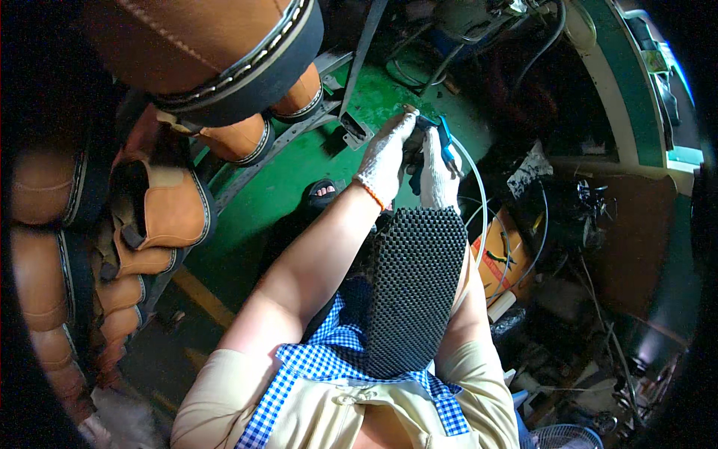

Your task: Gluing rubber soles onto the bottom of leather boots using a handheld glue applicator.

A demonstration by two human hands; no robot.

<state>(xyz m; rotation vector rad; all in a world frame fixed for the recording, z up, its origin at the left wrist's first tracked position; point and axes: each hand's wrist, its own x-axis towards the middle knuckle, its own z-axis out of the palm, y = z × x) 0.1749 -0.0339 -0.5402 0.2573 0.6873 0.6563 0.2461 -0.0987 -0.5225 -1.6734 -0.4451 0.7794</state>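
Both my hands wear white knit gloves and are stretched out ahead, close together over the green floor. My right hand (440, 178) is closed on a blue air gun (446, 139), from which a clear hose (481, 183) curves down along my right forearm. My left hand (384, 161) is beside it, its fingers closed near the air gun's front end. Something dark between the two hands is mostly hidden, and I cannot make out what the left fingers grip. A black studded mat-like sheet (419, 292) stands up between my forearms, in front of my checked apron (321, 359).
Tan leather shoes or boots with dark soles (176, 206) hang on a metal rack (277, 142) to the left, one large and close at upper left. At right are an orange box (505, 251), cables and clutter. A fan (565, 435) stands at lower right.
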